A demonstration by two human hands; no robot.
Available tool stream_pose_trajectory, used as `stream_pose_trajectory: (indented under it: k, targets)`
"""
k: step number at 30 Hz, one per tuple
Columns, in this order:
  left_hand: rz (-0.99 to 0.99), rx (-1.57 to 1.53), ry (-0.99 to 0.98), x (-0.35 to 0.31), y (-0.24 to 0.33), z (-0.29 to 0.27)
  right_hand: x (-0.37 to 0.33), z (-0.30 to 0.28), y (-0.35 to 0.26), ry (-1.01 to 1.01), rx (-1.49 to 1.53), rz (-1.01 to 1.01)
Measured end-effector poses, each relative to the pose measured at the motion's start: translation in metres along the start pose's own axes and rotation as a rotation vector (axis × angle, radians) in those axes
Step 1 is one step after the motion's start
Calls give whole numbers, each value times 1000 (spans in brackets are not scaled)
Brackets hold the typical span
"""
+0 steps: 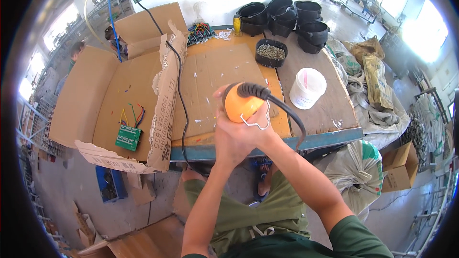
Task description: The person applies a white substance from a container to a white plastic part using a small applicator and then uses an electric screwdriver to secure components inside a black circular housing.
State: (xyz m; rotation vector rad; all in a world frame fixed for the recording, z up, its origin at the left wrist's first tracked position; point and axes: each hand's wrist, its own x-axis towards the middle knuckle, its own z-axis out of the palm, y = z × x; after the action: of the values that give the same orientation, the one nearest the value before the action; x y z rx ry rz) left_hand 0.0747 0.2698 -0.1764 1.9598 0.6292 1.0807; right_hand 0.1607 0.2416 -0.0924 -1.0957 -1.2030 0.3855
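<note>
Over the front of the workbench (306, 136), both my hands are wrapped round an orange corded electric screwdriver (239, 107). Its rounded end, with a wire hanging loop and a thick black cord, faces up toward me; its tip is hidden. My left hand (228, 136) is closed on the tool's left side. My right hand (256, 131) is closed against it from the right, overlapping the left. Flat cardboard (220, 71) lies on the bench behind the tool. To the left, an open cardboard box (160, 114) holds a green circuit board (127, 137) with coloured wires.
A white bucket (307, 91) and a black tub of small metal parts (271, 52) stand at right. Black pots (282, 12) and bundled wires (201, 33) are at the back. A black cable (180, 81) hangs along the box. Sacks (356, 167) crowd the right side.
</note>
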Motion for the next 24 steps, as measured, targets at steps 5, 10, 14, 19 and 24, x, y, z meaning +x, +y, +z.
stream_pose_trajectory:
  k: [5,10,14,19,24]
  targets:
    - [-33,-31,20,-1,7,-3,-6,-8,-2,-94,67,-3]
    - [-28,-2,-14,6,19,-4,-6,-12,-1,-81,59,3]
    - [156,96,13,5,9,-5,-6,-27,-24,-176,-116,-116]
    - [129,237,84,-1,3,-1,-11,-49,-35,49,92,26]
    - [139,274,72,-4,2,2,-17,-62,-6,154,96,40]
